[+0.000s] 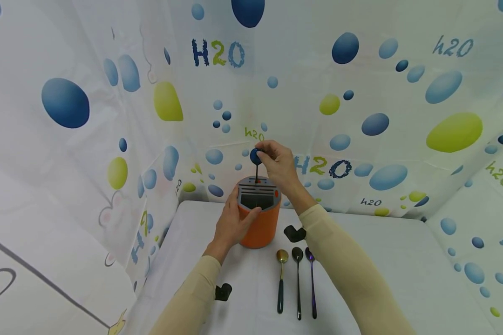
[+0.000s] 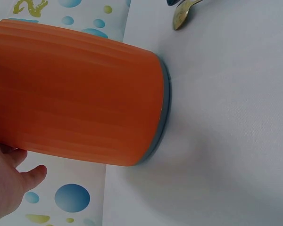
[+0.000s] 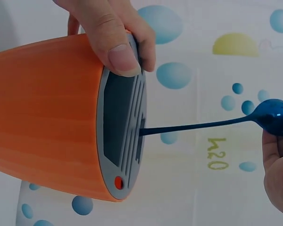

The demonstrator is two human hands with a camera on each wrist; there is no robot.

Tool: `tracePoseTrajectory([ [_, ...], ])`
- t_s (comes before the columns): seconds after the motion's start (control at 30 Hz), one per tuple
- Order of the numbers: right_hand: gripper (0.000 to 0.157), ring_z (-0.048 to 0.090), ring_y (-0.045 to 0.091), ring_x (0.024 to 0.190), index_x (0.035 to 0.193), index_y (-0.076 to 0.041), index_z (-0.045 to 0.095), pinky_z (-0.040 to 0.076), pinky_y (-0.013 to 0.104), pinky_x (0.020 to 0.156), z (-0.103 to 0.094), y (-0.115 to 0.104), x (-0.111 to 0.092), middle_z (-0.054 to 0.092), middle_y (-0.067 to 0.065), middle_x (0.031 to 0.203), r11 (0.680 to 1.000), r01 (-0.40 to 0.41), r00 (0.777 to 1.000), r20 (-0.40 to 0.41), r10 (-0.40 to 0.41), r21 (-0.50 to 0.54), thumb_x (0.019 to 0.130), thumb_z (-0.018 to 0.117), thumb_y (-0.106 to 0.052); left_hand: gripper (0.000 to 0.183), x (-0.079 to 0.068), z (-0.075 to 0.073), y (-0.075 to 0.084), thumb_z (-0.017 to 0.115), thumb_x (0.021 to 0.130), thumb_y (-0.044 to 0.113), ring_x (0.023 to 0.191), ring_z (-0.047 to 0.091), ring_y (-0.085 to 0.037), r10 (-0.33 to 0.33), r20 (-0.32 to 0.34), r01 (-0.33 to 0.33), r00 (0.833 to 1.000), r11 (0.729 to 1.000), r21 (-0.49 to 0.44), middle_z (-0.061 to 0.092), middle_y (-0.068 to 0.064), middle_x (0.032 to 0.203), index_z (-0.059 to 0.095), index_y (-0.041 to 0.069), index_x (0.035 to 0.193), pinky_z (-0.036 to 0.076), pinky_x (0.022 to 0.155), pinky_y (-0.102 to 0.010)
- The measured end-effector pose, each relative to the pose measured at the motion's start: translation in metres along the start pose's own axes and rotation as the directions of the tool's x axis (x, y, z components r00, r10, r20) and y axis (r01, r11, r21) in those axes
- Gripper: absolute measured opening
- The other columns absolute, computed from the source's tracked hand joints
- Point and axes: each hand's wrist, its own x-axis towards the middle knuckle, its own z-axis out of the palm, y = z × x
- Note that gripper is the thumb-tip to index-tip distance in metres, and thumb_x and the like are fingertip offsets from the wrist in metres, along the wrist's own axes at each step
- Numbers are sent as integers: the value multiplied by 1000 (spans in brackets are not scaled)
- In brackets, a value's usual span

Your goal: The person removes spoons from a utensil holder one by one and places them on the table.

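Note:
An orange knife-block-style holder [image 1: 263,228] with a grey slotted top stands at the back of the white table. My left hand [image 1: 234,221] grips it near the top, thumb over the front rim; the right wrist view shows that thumb [image 3: 122,59] at the large opening. My right hand [image 1: 278,165] pinches the bowl of a blue spoon [image 3: 273,115] above the holder. The spoon hangs bowl up, its thin handle [image 3: 198,126] reaching down into an opening in the grey top [image 3: 132,122]. The handle's lower end is hidden inside.
Three more spoons lie side by side in front of the holder: a gold spoon with a dark green handle [image 1: 281,279], a dark spoon [image 1: 298,284] and a purple spoon [image 1: 312,284]. A dotted sheet [image 1: 293,107] hangs close behind the table [image 1: 381,260].

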Motion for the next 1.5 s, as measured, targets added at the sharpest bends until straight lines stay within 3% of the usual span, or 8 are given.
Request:
tracePoseTrajectory([
  [0.1,17,66,35,95,117,0,71,51,17,77,-1,0,-1,72,22,107,1000,12,1000,-5,-12,13,103,63,-4,103,-1,1,-1,52,88,84,153,39,-34,-7,5,7,1000,1000,0,27,-4,171,4,38,167,38,118,-64],
  [0.33,20,63,47,99,119,13,66,49,13,78,-3,-34,-14,68,32,110,999,17,1000,-6,-17,27,102,59,4,108,-3,3,-1,49,86,88,153,38,-34,-20,9,20,1000,1000,10,26,-6,171,5,33,168,38,119,-63],
  [0.57,21,64,46,101,120,12,66,51,15,80,-3,-37,-14,68,32,111,999,22,1000,-3,-21,41,102,59,4,105,-3,4,-1,51,89,84,153,38,-35,-14,3,14,1000,1000,7,27,-6,171,6,33,168,38,118,-64],
  [0.87,19,66,39,95,119,6,69,51,15,79,-6,-19,-1,72,25,108,996,89,995,-39,-88,16,102,63,0,104,-2,4,-4,50,88,85,152,39,-34,13,-11,-13,1000,1000,-1,30,-4,170,7,33,168,38,118,-63],
  [1.27,17,67,39,94,116,5,70,53,18,80,-16,-31,-2,73,25,108,985,165,985,-62,-161,59,101,64,1,104,-1,4,-3,52,89,84,151,40,-34,13,-10,-13,1000,1000,-6,29,-4,170,7,34,168,39,118,-63],
  [1.5,17,65,32,90,115,4,71,54,20,79,-22,-39,-4,72,24,107,984,162,985,-80,-156,74,102,64,-2,102,-2,3,-1,52,90,82,151,40,-34,30,-13,-30,999,999,-13,30,-4,170,8,33,168,38,119,-63],
])
